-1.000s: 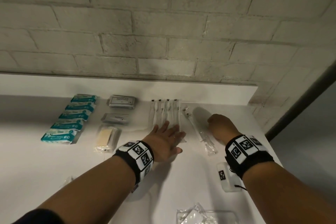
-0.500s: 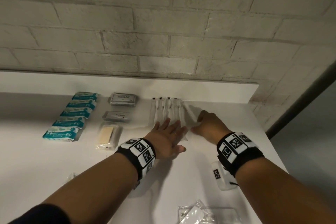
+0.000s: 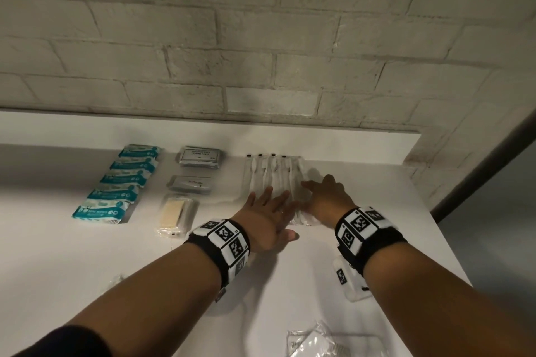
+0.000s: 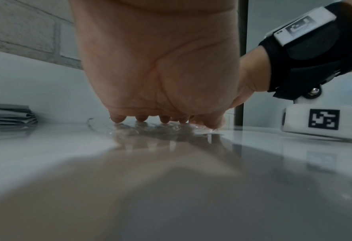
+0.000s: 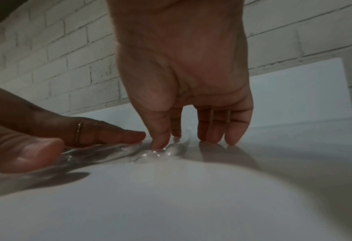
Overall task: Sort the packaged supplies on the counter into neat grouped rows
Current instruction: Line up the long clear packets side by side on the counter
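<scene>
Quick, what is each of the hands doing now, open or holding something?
Left hand: open, flat on the wrapped toothbrushes.
Right hand: open, fingertips pressing the rightmost wrapper.

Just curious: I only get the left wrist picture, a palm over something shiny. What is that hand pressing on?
Observer: In the head view the left hand lies flat on a row of long clear-wrapped packets, side by side; they look like toothbrushes.
Visitor: And the other hand, beyond that black band?
Observer: The right hand touches the rightmost packet of the same row; the right wrist view shows its thumb tip pressing on the wrap.
Visitor: Is anything else sorted already?
Observer: Yes, five teal wipe packs lie in a neat row at the far left.
</scene>
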Demonstrator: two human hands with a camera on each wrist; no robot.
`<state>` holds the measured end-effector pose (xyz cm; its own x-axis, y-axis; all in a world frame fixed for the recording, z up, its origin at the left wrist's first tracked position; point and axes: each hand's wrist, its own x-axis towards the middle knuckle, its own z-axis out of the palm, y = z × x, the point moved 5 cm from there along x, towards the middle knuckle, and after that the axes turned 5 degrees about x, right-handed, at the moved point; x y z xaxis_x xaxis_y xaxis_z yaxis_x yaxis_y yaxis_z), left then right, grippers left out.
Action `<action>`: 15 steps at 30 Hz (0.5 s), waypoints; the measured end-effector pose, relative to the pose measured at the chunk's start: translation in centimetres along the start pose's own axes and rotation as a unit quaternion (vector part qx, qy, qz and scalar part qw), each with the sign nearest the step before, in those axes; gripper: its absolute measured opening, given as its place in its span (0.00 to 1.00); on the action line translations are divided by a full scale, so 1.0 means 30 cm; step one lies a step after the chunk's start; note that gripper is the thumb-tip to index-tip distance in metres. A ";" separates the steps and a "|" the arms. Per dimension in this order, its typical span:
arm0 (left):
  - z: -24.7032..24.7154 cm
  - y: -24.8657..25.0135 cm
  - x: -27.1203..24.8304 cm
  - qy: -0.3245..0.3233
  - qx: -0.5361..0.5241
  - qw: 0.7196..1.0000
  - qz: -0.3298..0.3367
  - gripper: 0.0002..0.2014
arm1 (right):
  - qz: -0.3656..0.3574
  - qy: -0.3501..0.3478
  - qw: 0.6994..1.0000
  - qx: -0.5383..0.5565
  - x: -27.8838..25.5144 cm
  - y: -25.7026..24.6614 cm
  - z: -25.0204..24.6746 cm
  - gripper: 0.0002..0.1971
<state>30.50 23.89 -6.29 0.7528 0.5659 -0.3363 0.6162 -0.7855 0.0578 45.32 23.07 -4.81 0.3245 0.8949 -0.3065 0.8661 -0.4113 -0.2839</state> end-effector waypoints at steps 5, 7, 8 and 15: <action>0.004 -0.007 0.004 -0.007 -0.002 1.000 0.000 0.35 | -0.027 -0.017 0.999 0.008 0.015 -0.010 -0.014 0.27; 0.006 -0.011 0.007 -0.009 0.000 1.000 -0.002 0.35 | -0.050 -0.044 0.996 0.057 0.016 0.001 -0.028 0.31; 0.008 -0.012 0.009 -0.008 -0.001 1.000 -0.003 0.35 | -0.063 -0.069 0.994 0.061 0.016 0.010 -0.026 0.33; 0.012 -0.013 0.014 -0.013 0.000 1.000 -0.003 0.36 | -0.103 -0.153 0.983 -0.003 -0.020 0.035 -0.008 0.48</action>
<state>30.50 24.33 -6.80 0.7432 0.5639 -0.3600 0.6205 -0.7822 0.0559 46.13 22.16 -4.70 0.0135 0.8642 -0.5029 0.9043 -0.2251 -0.3626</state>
